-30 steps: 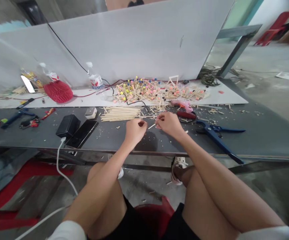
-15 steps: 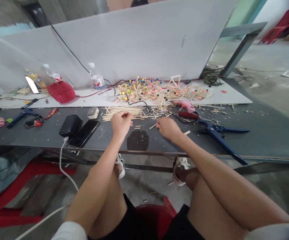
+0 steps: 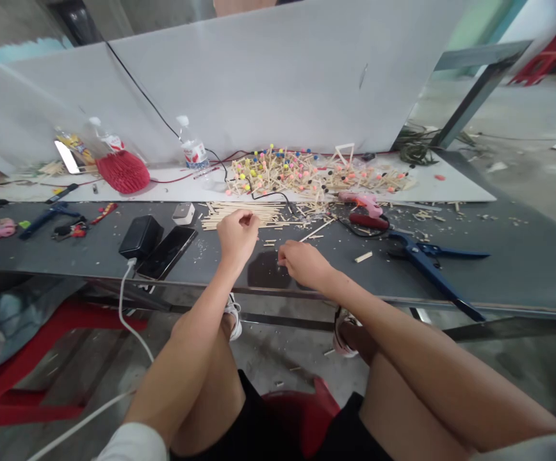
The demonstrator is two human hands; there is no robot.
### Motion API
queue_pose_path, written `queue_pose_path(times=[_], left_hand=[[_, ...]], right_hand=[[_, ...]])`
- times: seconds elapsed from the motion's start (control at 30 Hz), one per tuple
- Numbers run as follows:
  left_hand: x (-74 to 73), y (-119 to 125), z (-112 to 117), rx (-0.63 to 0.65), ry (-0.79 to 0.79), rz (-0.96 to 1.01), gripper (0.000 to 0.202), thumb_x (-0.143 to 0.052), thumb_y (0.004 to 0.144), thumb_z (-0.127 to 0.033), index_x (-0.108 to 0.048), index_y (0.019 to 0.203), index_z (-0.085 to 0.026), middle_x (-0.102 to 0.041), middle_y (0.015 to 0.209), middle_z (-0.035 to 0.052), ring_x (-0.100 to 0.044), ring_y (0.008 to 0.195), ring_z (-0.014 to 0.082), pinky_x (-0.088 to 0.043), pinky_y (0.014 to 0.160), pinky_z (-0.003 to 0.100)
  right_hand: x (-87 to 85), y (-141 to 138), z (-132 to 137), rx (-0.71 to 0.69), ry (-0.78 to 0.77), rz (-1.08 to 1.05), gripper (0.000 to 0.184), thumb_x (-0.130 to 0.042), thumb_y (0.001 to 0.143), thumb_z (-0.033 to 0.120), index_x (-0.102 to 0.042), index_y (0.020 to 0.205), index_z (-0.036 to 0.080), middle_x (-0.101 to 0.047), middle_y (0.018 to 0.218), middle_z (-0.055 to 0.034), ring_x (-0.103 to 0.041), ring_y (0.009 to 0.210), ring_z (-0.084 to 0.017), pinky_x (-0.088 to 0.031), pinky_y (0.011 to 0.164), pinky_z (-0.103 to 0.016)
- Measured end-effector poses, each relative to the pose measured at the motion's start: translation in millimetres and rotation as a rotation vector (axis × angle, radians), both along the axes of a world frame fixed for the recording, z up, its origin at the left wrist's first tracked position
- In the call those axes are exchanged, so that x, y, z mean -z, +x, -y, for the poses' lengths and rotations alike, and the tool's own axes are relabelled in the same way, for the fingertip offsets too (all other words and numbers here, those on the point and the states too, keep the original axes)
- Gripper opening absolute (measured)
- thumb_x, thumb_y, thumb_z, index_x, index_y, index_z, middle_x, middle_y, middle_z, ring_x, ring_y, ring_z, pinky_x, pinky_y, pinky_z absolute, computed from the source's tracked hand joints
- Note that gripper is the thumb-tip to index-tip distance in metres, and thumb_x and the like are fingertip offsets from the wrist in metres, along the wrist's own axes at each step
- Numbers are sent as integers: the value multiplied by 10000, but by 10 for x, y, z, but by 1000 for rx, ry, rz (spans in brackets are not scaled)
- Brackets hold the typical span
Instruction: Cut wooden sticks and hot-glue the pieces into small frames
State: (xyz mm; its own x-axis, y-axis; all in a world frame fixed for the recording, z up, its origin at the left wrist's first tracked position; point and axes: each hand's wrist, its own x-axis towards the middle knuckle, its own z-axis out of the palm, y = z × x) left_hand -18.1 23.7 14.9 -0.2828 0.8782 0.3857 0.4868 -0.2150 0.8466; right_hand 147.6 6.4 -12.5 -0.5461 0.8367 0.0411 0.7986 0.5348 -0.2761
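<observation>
My left hand (image 3: 237,234) hovers with its fingers curled shut just in front of a bundle of thin wooden sticks (image 3: 239,215) on the grey table (image 3: 499,256). What it grips, if anything, is hidden. My right hand (image 3: 302,264) rests near the table's front edge with fingers bent down onto the surface beside a dark round stain (image 3: 264,269). Short stick pieces (image 3: 363,257) lie scattered around both hands. Behind them sits a heap of stick figures with coloured balls (image 3: 302,174).
A blue cutter (image 3: 432,262) and a pink glue gun (image 3: 362,203) lie to the right. To the left are a phone (image 3: 168,251), a black box (image 3: 140,235) and a white cable (image 3: 127,301). A bottle (image 3: 192,148) and a red object (image 3: 123,171) stand at the back.
My hands have parted: the left moved left towards the stick bundle, the right drew back towards the front edge. The short stick held between them is no longer in my fingers.
</observation>
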Motion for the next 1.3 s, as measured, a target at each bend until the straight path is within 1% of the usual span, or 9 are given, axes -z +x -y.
queue_pose_path(times=[0.27,0.43,0.6,0.7,0.77,0.9,1.07,1.23,1.3], left_hand=[[46,-11,-20,25,9,-16,187,-582,796,-304,-681,731,-159,-627,571,6,-619,475,155,-487,449,230],[48,1,-18,45,8,7,176,-600,795,-307,-677,729,-163,-615,568,1,-618,482,148,-481,459,229],[30,89,-14,267,-147,315,153,-630,781,-297,-656,736,-154,-615,609,14,-602,501,126,-469,466,228],[19,162,10,476,-247,477,162,-666,776,-301,-656,766,-139,-623,655,27,-604,535,118,-467,488,229],[14,207,33,580,-265,486,187,-697,774,-317,-664,796,-134,-636,688,35,-602,555,117,-463,498,230],[2,277,63,689,-256,453,207,-693,802,-344,-646,795,-143,-642,690,34,-603,576,126,-473,506,238],[15,319,35,707,-333,446,246,-658,842,-390,-603,846,-150,-678,739,57,-658,577,158,-508,487,251],[83,336,-10,473,-277,245,176,-646,846,-324,-622,855,-150,-689,714,54,-643,505,148,-520,468,250],[84,352,-8,473,-216,235,178,-659,829,-287,-641,954,-161,-686,705,35,-645,517,146,-520,479,243]], right_hand=[[-27,-110,151,-63,72,194,233,-543,851,78,-645,1061,81,-666,1059,-184,-668,942,-264,-485,754,-299],[-124,220,-184,221,36,28,264,-519,854,88,-638,1088,116,-715,949,-132,-677,878,-252,-482,778,-312],[-161,494,-514,435,213,-284,500,-552,782,59,-635,1269,136,-657,1264,-153,-624,1114,-285,-452,961,-365],[-139,414,-424,356,-33,-572,249,-542,881,224,-743,1008,152,-753,962,-104,-690,849,-234,-526,813,-350],[-140,328,-305,217,-270,-835,296,-530,911,369,-733,856,161,-743,819,-71,-668,679,-189,-540,651,-309],[-175,267,-151,65,-386,-1140,305,-646,830,459,-715,794,164,-694,708,-31,-613,623,-141,-492,549,-241],[-192,346,-171,165,-424,-1306,293,-728,744,447,-687,776,159,-651,662,-1,-559,565,-107,-462,521,-229],[-208,441,-194,259,-253,-1234,264,-717,751,422,-675,777,163,-595,586,21,-525,509,-103,-432,486,-228],[-209,468,-191,256,-235,-1207,254,-705,764,416,-681,784,164,-613,604,11,-526,503,-105,-424,477,-230]])
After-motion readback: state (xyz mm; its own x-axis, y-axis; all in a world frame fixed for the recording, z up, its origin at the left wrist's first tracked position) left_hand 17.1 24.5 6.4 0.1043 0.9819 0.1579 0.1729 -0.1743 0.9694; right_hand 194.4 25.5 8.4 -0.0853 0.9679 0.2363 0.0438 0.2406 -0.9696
